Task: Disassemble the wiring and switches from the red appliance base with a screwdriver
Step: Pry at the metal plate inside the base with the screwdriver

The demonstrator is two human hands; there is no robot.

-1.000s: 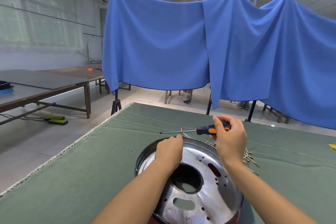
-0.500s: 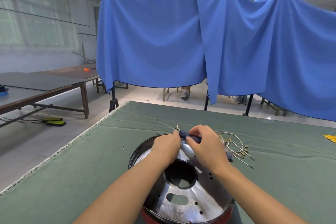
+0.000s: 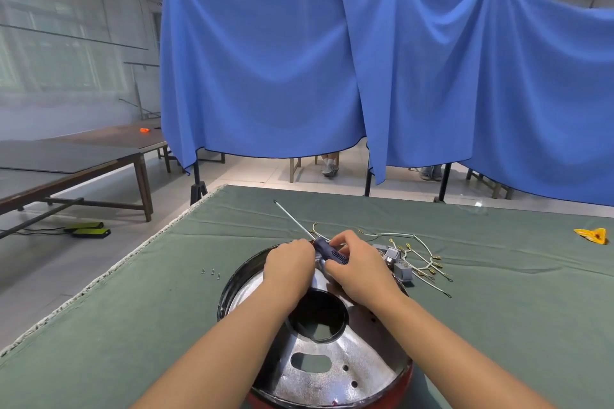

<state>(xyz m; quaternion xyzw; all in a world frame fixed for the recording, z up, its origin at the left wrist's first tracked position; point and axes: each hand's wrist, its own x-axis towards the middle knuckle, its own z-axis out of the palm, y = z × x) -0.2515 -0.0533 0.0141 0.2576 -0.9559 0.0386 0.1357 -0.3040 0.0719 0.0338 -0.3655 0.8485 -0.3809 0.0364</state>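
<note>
Since a second ago the screwdriver [image 3: 321, 244] has swung from lying crosswise to pointing away, its shaft angled up and to the left. Three loose screws [image 3: 211, 273] lie on the green cloth [image 3: 133, 302] left of the red appliance base [image 3: 319, 352]. The left hand [image 3: 289, 267] rests curled on the base's far rim; what it holds cannot be told. The right hand [image 3: 357, 264] grips the screwdriver's dark handle. Right of it lie one bundle of wiring [image 3: 422, 259] and two grey switches [image 3: 397, 262].

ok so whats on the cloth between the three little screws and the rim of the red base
Nothing: in the head view the stretch of green cloth between the three screws and the rim of the red base is bare.
</note>
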